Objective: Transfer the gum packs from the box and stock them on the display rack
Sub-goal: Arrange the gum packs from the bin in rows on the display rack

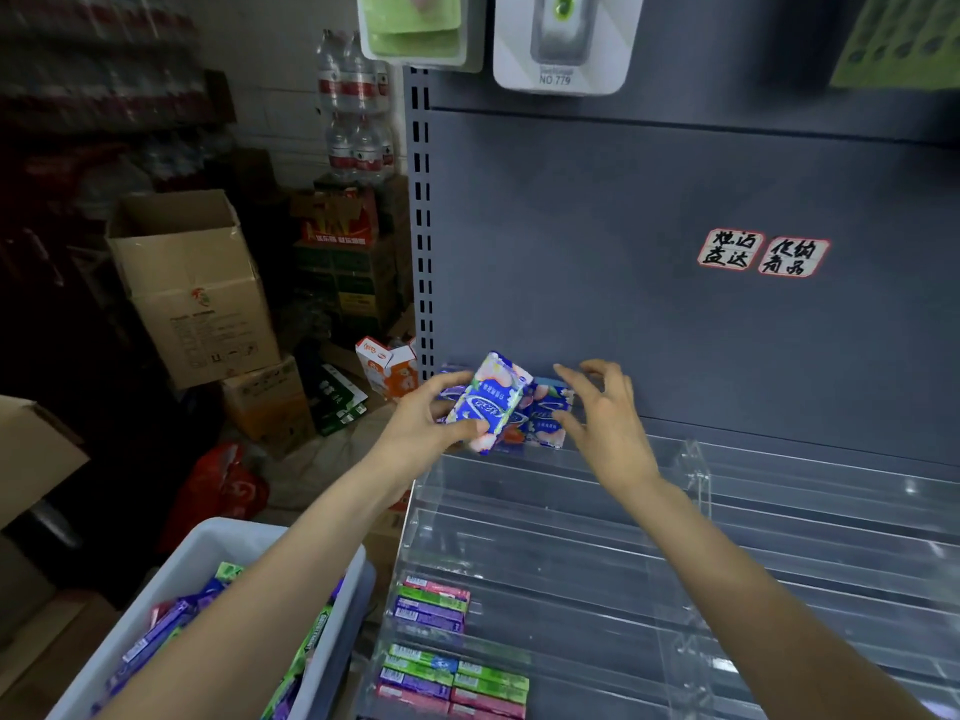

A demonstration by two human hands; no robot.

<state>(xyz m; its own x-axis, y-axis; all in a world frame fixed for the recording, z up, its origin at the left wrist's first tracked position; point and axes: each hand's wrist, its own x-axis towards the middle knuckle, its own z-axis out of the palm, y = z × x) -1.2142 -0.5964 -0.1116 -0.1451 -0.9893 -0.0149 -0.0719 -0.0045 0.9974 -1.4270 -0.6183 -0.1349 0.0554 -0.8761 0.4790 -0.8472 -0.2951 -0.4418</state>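
Up top, gum pack [491, 402] pinched in left hand [423, 426], right hand [605, 418] loosely spread, empty, just beside.

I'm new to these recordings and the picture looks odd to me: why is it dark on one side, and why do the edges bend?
Head view: the wide lens bows the shelf upright; the left storeroom is dim and blurred; glare streaks the clear display rack; the gum pack in the left hand stays fairly sharp.

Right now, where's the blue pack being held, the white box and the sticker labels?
blue pack [491, 402], head view, its printed front.
white box [208, 548], head view, its far rim.
sticker labels [730, 248], head view, left label's middle.
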